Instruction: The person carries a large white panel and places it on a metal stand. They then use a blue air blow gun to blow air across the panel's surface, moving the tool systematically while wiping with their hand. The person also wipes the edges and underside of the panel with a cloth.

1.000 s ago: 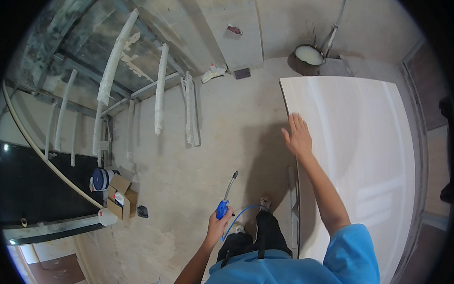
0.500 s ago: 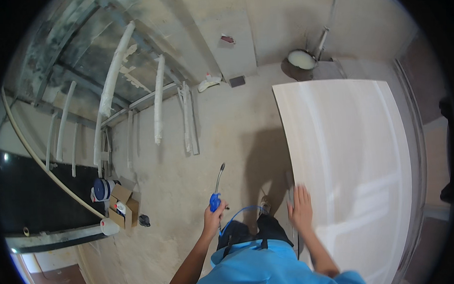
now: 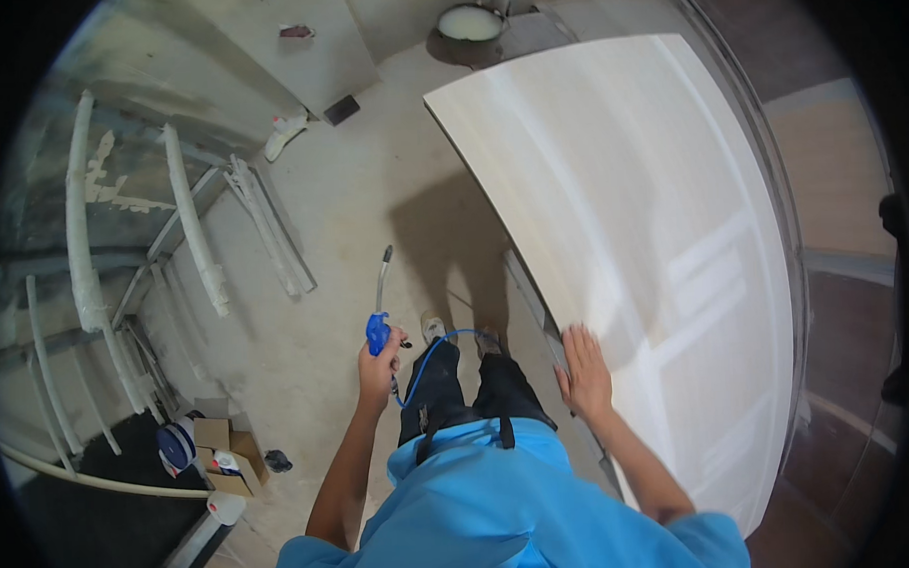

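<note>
One blue air gun (image 3: 378,334) is in our left hand (image 3: 380,365), fingers wrapped around its handle, above the floor (image 3: 342,218) and well apart from the board's left edge, with a blue hose (image 3: 424,361) curving across our legs. We have our right hand (image 3: 585,372) flat on the pale board (image 3: 663,227) at its left edge, toward the near end, four fingers together and thumb apart. Past the board's far left corner we see a bucket (image 3: 456,52).

Floor (image 3: 341,198) bears open cardboard box (image 3: 248,455), crumpled black bundle (image 3: 277,460), dark bucket (image 3: 458,51); pale bench (image 3: 663,227) bears right grip (image 3: 585,375).
</note>
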Demonstrator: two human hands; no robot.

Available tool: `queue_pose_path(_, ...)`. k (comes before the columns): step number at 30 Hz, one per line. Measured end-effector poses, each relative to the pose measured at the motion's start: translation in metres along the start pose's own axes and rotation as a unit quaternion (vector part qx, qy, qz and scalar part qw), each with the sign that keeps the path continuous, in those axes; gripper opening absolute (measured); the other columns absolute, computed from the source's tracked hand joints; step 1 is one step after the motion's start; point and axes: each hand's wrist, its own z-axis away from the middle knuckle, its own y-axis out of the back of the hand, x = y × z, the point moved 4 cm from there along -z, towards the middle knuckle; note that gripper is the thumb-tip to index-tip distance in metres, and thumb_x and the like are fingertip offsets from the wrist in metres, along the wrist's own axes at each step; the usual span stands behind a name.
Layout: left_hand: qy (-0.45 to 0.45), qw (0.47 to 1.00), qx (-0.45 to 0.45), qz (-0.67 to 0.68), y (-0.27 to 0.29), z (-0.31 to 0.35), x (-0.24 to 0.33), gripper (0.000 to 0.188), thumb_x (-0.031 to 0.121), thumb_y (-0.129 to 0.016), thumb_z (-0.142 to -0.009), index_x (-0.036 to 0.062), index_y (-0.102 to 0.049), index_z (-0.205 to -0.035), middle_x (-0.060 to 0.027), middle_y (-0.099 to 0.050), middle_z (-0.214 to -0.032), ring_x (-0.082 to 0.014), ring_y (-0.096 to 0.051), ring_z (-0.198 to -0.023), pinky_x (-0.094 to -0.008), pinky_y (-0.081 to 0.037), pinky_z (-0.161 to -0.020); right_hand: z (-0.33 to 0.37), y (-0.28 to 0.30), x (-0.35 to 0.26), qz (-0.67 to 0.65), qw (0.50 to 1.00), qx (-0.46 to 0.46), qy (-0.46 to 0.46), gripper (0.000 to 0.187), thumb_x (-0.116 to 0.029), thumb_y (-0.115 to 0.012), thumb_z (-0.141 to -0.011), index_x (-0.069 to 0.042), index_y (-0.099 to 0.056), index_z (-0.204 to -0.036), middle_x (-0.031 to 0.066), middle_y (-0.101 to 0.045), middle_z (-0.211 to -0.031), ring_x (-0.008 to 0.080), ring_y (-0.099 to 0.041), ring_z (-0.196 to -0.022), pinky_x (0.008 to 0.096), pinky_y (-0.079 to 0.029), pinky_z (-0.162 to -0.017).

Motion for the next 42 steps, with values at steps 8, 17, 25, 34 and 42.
queue_pose_path(8,-0.008,0.998,-0.052,-0.021,0.011,-0.028,0.022,0.027,0.032,-0.067,-0.106,0.0059,-0.071,-0.106,-0.0021,-0.073,-0.099,-0.0044,-0.049,-0.061,-0.0222,-0.038,-0.055,-0.175,-0.014,-0.017,0.008,0.989,0.140,0.055,0.068,-0.027,-0.067,-0.098,0.000,-0.044,-0.156,0.0213,-0.047,-0.160,0.0381,-0.042,-0.150,0.0476,-0.032,-0.126)
queue_pose_path(17,0.012,0.997,-0.046,-0.062,0.020,-0.028,0.007,0.031,0.036,-0.070,-0.104,0.0056,-0.071,-0.108,-0.0007,-0.070,-0.093,-0.0054,-0.051,-0.063,-0.0238,-0.041,-0.057,-0.049,0.011,-0.018,0.022,0.998,0.054,-0.007,0.075,-0.022,-0.073,-0.094,0.001,-0.042,-0.158,0.0241,-0.044,-0.162,0.0392,-0.039,-0.153,0.0480,-0.031,-0.128)
queue_pose_path(25,-0.017,0.960,-0.110,-0.255,-0.009,-0.008,0.006,0.036,0.041,-0.072,-0.101,0.0051,-0.074,-0.102,0.0011,-0.065,-0.078,-0.0074,-0.054,-0.066,-0.0276,-0.046,-0.061,-0.145,-0.013,0.008,0.003,0.983,0.172,0.063,0.065,-0.033,-0.065,-0.101,-0.001,-0.046,-0.155,0.0203,-0.046,-0.161,0.0369,-0.043,-0.150,0.0481,-0.035,-0.124)
queue_pose_path(34,-0.029,0.868,-0.114,-0.483,-0.049,0.128,-0.036,0.045,0.049,-0.071,-0.096,0.0044,-0.074,-0.094,-0.0084,-0.072,-0.075,-0.0252,-0.069,-0.072,-0.0409,-0.051,-0.070,0.201,0.019,0.048,-0.010,0.999,-0.031,-0.018,0.082,-0.025,-0.075,-0.091,-0.004,-0.040,-0.162,0.0185,-0.042,-0.166,0.0355,-0.037,-0.155,0.0501,-0.033,-0.126)
queue_pose_path(42,-0.011,0.765,-0.184,-0.617,-0.107,0.183,-0.010,0.061,0.066,-0.067,-0.092,0.0079,-0.073,-0.077,-0.0083,-0.068,-0.062,-0.0272,-0.071,-0.065,-0.0435,-0.053,-0.067,0.131,-0.004,0.053,-0.054,0.989,0.109,0.082,0.071,-0.024,-0.070,-0.097,-0.004,-0.043,-0.159,0.0168,-0.046,-0.162,0.0344,-0.041,-0.152,0.0475,-0.033,-0.126)
